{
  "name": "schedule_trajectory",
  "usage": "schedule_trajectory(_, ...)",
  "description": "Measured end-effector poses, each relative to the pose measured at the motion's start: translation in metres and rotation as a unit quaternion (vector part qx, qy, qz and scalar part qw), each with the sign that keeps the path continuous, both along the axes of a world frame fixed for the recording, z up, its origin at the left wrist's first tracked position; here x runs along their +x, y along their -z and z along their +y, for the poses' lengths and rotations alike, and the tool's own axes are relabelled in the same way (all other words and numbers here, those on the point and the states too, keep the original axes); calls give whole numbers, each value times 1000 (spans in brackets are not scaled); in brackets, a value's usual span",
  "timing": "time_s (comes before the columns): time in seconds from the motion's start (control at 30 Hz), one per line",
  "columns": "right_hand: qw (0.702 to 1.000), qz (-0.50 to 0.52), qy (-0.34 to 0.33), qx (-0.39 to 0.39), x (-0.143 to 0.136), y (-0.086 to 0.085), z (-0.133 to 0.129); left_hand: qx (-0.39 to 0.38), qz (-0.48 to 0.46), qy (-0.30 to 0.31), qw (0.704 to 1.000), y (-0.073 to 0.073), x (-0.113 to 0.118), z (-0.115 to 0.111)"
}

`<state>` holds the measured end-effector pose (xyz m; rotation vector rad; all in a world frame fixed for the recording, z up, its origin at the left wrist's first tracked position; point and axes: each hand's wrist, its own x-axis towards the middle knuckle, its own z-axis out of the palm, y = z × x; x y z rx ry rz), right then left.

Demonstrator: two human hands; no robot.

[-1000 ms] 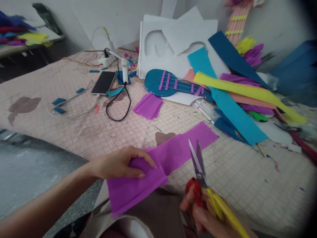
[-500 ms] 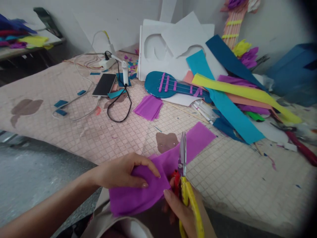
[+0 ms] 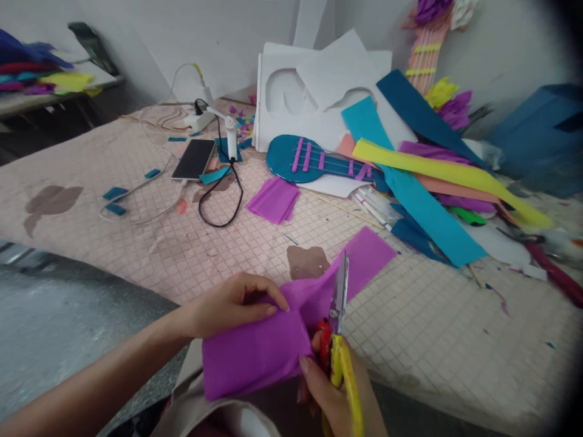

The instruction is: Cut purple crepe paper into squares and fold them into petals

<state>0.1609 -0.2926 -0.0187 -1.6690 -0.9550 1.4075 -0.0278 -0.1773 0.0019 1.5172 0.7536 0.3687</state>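
1. OK, so your left hand [image 3: 232, 306] has thumb and fingers closed over the top edge of a folded rectangle of thin purple paper [image 3: 257, 352]. Looks like a light pinch to me, but the undersides of the fingertips are hidden.

2. Your right hand [image 3: 325, 388] is wrapped round steel scissors with red and yellow handles [image 3: 336, 321], and its thumb sits at the near right corner of the folded rectangle.

3. Key bit, I reckon: the folded rectangle lies just below your left fingertips and left of your right thumb. Its long axis runs sideways, tilting up a little toward the right. Your right hand is nearer its right end, your left nearer its top edge.

4. A long, flat purple paper strip [image 3: 368, 255] runs from behind the fold, away and to the right. The blades look nearly together, tips pointing away from you, and hide a slice of that strip. Can't tell if they touch it.

5. Beyond your left fingertips: a fanned pile of purple paper pieces [image 3: 276, 200], then a teal ukulele-shaped cutout [image 3: 291, 164]. Well past the blades, off right, a flat turquoise strip [image 3: 437, 218] lies under a yellow one [image 3: 437, 167].
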Motion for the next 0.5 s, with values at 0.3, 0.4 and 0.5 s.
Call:
schedule_trajectory(0.3,1000,0,-10,10,1,4,-1,32,29,-68,997,-1,2,0)
schedule_trajectory(0.4,1000,5,-24,-2,4,5,-2,25,17,-65,997,-2,2,1)
schedule_trajectory(0.5,998,3,-62,30,14,5,-6,14,-5,-71,997,-2,1,3)
